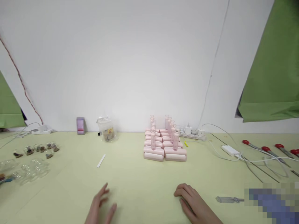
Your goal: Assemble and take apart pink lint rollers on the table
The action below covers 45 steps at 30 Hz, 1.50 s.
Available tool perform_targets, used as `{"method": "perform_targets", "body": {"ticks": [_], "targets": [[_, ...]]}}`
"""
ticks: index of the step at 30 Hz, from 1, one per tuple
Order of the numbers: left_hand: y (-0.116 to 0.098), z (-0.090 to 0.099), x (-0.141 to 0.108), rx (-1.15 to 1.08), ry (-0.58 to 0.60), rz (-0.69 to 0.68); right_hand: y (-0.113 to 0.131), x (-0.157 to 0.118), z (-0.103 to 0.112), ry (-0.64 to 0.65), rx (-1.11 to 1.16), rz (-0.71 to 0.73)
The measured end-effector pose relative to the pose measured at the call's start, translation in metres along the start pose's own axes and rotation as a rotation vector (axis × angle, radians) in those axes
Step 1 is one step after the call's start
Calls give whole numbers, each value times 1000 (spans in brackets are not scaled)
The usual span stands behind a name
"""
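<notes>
My left hand (99, 203) is just above the front of the table, thumb and fingers apart, with nothing in it. Farther right, my right hand (192, 202) is palm down at the tabletop, fingers loosely bent and the thumb apart; I see nothing in it. Beyond the hands, pink lint rollers (175, 154) stand in two columns, their clear pink handles (153, 141) pointing up. A thin white strip (101, 161) lies ahead of my left hand. To the right of my right hand is a clear grey plastic handle-like piece (226, 199).
On the left lie several clear domes (29, 150) with dark contents and clear plastic shells (35, 169). A phone (80, 125) and a plastic bag (107, 130) stand by the wall. At right are a power strip (192, 137), white cables (219, 155) and red-ended tools (266, 149).
</notes>
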<state>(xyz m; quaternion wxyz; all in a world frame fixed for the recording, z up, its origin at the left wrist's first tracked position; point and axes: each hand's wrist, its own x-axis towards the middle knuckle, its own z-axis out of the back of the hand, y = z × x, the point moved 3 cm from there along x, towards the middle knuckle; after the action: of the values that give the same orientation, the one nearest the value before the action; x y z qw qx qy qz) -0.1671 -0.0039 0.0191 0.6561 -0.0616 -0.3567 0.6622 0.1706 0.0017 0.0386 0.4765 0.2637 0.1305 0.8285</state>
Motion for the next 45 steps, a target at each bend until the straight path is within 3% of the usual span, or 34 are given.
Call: {"method": "perform_targets", "body": {"ticks": [2, 4, 7, 10, 20, 27, 32, 40, 45], "targets": [[0, 16, 41, 223, 105, -77, 1, 0, 1, 4, 4, 2], [9, 27, 84, 481, 161, 8, 3, 0, 2, 2, 2, 9], [20, 29, 131, 545, 181, 73, 7, 0, 5, -7, -13, 19], [27, 22, 151, 570, 203, 84, 10, 1, 7, -27, -27, 17], [41, 20, 149, 638, -1, 243, 15, 1, 10, -65, -56, 5], [48, 18, 153, 551, -9, 264, 15, 2, 10, -70, -57, -16], [50, 18, 152, 477, -96, 297, 15, 2, 11, -64, -50, -5], [33, 25, 143, 325, -291, 130, 13, 2, 12, -42, -39, 0], [13, 17, 147, 190, -290, -63, 15, 3, 11, -70, -45, 2]]}}
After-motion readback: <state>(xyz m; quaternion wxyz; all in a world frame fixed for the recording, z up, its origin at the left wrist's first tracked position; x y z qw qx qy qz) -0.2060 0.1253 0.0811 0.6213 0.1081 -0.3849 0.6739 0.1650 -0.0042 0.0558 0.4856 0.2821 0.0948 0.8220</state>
